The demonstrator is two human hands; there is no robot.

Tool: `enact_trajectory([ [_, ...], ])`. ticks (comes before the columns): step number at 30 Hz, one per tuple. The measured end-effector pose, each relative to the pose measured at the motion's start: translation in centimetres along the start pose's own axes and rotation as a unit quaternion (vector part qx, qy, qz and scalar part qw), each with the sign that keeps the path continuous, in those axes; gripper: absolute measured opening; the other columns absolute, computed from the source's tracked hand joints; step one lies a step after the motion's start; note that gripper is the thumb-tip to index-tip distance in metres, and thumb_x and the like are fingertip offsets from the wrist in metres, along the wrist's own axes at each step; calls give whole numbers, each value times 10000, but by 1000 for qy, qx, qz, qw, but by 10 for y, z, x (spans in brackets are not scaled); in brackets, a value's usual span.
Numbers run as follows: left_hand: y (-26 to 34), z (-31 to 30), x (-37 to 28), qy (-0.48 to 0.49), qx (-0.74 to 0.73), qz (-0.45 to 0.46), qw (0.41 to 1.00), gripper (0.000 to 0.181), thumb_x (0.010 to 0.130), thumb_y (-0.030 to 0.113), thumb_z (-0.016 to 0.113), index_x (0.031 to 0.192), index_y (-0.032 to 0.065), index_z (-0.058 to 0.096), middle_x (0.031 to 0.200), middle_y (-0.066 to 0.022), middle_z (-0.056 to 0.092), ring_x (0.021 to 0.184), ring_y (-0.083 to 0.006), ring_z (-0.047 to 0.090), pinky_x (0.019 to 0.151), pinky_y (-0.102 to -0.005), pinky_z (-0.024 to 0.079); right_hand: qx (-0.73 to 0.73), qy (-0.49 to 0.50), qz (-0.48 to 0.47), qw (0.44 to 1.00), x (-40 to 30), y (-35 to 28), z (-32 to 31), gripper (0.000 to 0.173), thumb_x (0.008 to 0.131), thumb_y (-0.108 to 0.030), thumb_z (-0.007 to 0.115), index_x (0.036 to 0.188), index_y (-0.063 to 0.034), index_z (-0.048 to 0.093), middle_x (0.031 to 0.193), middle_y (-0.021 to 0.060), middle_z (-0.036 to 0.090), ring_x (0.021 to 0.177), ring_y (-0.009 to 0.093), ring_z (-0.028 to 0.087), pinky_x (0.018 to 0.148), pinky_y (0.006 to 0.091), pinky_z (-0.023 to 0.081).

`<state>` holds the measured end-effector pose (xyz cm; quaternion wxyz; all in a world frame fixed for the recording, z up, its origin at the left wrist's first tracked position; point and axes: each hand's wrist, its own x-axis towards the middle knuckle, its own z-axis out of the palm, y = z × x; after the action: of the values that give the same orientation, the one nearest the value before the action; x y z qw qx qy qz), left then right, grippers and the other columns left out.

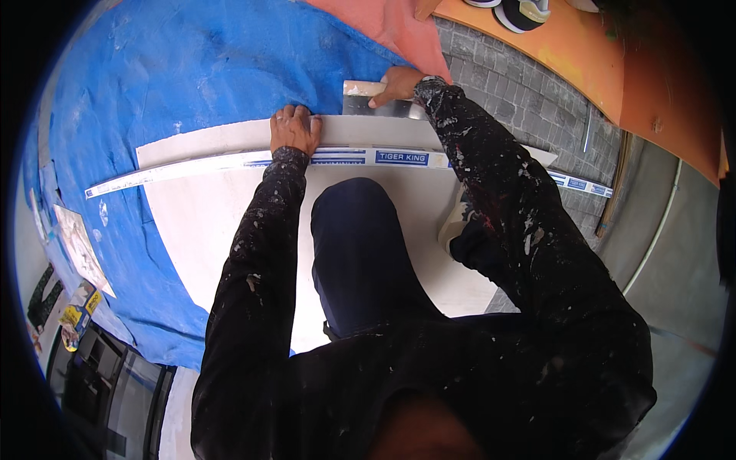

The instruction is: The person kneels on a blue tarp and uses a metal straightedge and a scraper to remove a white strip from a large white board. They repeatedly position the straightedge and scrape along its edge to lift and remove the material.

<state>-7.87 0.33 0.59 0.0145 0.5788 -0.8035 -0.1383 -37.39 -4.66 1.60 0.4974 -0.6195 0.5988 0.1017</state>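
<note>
A large white board (230, 230) lies on a blue tarp, partly under my knee and foot. Across it, near its far edge, runs a long aluminium straightedge (345, 156) marked Tiger King, its ends reaching past the board on both sides. My left hand (295, 131) presses on the board's far edge, fingertips over the rim, its wrist above the straightedge. My right hand (401, 86) grips a wide plastering trowel (376, 107) by its pale handle. The metal blade is beside the board's far edge; whether it touches is unclear. My dark sleeves are spattered with white.
The blue tarp (201, 63) spreads at left and ahead, with a reddish sheet (379, 29) beyond. Grey block paving (517, 92) shows at right, near an orange surface (575, 63) with shoes (520, 14). A yellow-and-blue bag (80, 307) and a flat pale piece (85, 250) lie at left.
</note>
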Motion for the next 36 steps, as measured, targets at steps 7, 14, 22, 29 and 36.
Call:
enact_trajectory([
  [7,3,-11,3,-46,-1,-14,999,399,935,387,521,1050,38,678,1070,-165,625,1108,-330,561,1060,-465,372,-33,-49,69,996,-5,-15,0,642,646,-417,882,1088,27,740,1053,201,739,971,331,714,855,416,539],
  [14,-3,-4,1,23,-27,1,999,326,931,312,504,946,41,685,1009,-151,655,1041,-337,587,991,-466,403,-67,77,26,994,-42,-32,4,539,717,-404,840,1067,-6,742,1066,218,732,1011,347,708,897,459,522],
  [22,-3,-2,-12,135,-19,-1,991,380,958,404,524,1082,82,683,1194,-149,635,1179,-329,553,1061,-514,341,-72,207,-14,976,-114,-60,30,424,793,-409,795,972,-27,751,914,224,727,943,364,705,855,468,512],
  [29,-6,9,-13,195,-21,-8,981,439,992,474,503,1232,131,638,1284,-128,592,1286,-303,492,1123,-514,274,76,245,-60,965,-103,6,-105,605,767,-507,809,1102,-10,729,926,160,752,901,304,724,836,400,527],
  [36,-8,15,-12,216,-27,-97,971,458,1045,458,427,1258,115,644,1346,-143,596,1317,-300,490,1126,-504,281,37,413,-5,910,-111,48,-72,443,787,-464,777,960,-58,733,848,159,724,844,308,699,786,430,516],
])
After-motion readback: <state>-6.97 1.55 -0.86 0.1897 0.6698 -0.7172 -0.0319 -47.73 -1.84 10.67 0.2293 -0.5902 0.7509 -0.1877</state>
